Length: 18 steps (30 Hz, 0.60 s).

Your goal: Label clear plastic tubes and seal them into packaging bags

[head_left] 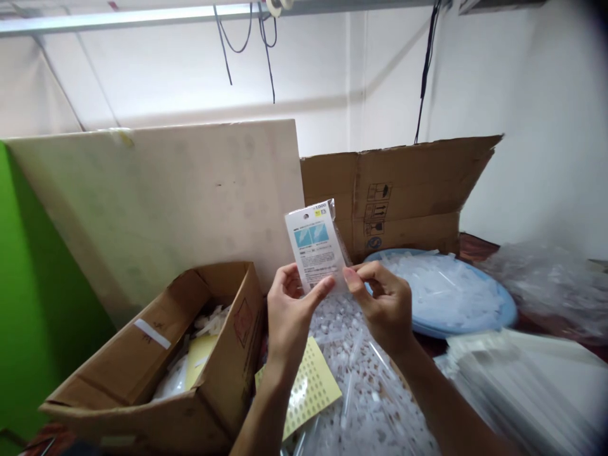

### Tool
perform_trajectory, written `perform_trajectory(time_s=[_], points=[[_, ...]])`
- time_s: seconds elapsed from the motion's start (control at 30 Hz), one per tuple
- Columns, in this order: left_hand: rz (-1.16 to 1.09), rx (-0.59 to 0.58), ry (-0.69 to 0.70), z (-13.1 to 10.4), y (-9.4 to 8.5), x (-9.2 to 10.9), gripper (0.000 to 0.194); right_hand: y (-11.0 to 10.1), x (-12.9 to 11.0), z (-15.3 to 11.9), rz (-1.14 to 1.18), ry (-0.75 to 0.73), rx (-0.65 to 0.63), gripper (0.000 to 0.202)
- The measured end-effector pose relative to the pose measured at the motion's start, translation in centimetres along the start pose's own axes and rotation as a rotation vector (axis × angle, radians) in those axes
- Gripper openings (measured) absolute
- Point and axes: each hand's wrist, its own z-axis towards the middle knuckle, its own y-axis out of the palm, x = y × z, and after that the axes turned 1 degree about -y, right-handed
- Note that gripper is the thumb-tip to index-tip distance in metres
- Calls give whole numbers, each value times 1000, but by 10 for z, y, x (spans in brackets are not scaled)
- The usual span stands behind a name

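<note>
A small flat package (316,247) in clear film is held up in the middle of the head view. Its white card shows two blue pictures, small print and a hang hole at the top. My left hand (294,307) grips the lower left part, thumb across the front. At the lower right edge, my right hand (382,297) pinches the film between thumb and fingers. Beneath both hands lies a yellow sheet of small round stickers (313,389), partly behind my left forearm. Around it spread many small clear and white plastic pieces (365,380).
An open cardboard box (223,380) with white pieces and yellow paper stands at the left. A blue round tray (506,304) heaped with clear plastic pieces is at the right. White stacked sheets (536,373) lie nearer me. Behind stand a pale board (180,202) and a cardboard flap (418,190).
</note>
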Motion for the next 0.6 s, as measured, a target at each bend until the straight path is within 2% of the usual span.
perform_trajectory(time_s=[0.2, 0.37, 0.5, 0.6], points=[[-72, -93, -104, 7, -17, 6, 38, 1, -4, 2, 95, 101, 12, 29], [-119, -88, -210, 11, -25, 12, 33, -1, -2, 5, 199, 164, 27, 31], [-154, -120, -209, 11, -25, 13, 32, -2, 3, 7, 326, 209, 50, 32], [-149, -99, -179, 12, -25, 10, 32, -4, 4, 12, 485, 287, 27, 31]])
